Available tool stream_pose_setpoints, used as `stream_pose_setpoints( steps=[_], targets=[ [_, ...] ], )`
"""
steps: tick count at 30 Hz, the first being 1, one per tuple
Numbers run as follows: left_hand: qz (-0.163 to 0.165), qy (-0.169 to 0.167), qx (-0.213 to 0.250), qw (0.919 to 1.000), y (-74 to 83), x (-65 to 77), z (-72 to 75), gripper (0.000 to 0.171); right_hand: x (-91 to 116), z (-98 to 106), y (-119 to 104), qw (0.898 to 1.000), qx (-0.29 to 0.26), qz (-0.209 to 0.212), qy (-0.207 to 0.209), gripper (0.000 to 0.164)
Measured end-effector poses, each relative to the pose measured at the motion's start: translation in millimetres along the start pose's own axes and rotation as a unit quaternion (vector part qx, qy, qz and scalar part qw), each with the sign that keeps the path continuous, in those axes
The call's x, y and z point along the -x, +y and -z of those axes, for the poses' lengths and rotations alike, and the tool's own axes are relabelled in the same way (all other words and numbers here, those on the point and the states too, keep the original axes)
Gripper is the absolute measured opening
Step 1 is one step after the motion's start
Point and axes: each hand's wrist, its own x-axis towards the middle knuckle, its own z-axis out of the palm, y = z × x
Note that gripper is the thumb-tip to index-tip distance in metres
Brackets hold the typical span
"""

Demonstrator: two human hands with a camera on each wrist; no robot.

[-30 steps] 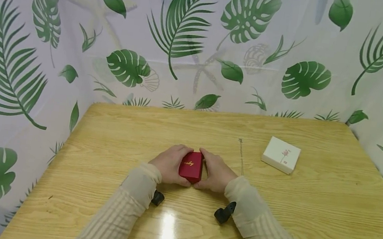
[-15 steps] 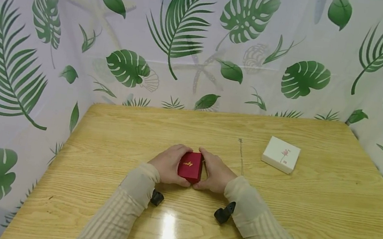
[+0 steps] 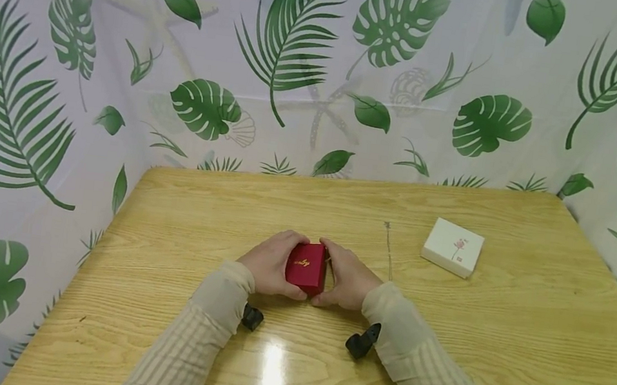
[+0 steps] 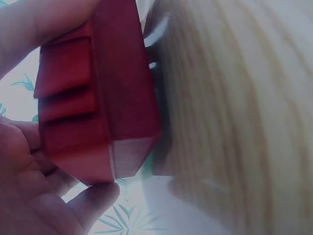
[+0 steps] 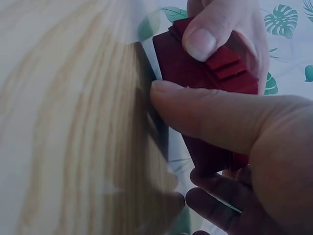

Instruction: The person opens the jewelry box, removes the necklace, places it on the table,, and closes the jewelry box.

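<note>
A small red jewellery box [image 3: 306, 266] with gold lettering on its lid stands at the middle of the table, between the hands. From the left side, the left hand [image 3: 272, 264] grips it, thumb at the near edge and fingers at the far edge. The right hand [image 3: 351, 279] curls about its right side, with the thumb tip and forefinger at the box's corners. Stepped ridges show on the red box [image 4: 73, 98] in the left wrist view. The right thumb [image 5: 205, 115] lies across the box's lower part in the right wrist view.
To the right of the hands a thin chain necklace [image 3: 388, 242] lies stretched out, its near end reaching the right sleeve. A white box [image 3: 453, 247] with a flower print sits farther right. Leaf-patterned cloth [image 3: 291, 145] hangs behind the wooden table [image 3: 225, 201].
The left hand and the red box have shifted very slightly to the left. The right hand keeps nearly the same place; the necklace and white box lie as before.
</note>
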Motion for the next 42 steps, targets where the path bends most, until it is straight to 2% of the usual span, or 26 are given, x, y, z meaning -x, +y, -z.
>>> stream_pose_setpoints(
  steps=[8,16,21,27,33,42],
  targets=[
    [0.010,-0.004,0.026,0.9996,-2.1,0.5,0.5,0.094,1,3,-1,0.999,-0.019,0.025,0.008,0.091],
    [0.009,0.001,0.034,0.9994,-2.1,0.5,-1.0,0.094,0,5,1,1.000,-0.018,0.011,-0.001,0.092],
    [0.020,-0.010,0.021,0.9995,2.3,1.1,-1.6,0.095,-1,3,1,1.000,-0.003,0.008,-0.004,0.090],
    [0.014,-0.020,0.005,0.9997,9.0,1.0,-0.1,0.096,-1,3,0,1.000,0.000,0.006,-0.004,0.088],
    [0.022,-0.022,0.036,0.9989,7.5,0.7,0.2,0.096,2,6,-1,1.000,-0.006,-0.002,-0.013,0.089],
    [0.019,-0.022,0.064,0.9975,2.8,1.6,0.4,0.095,2,8,2,0.999,-0.022,0.014,-0.028,0.091]
  ],
)
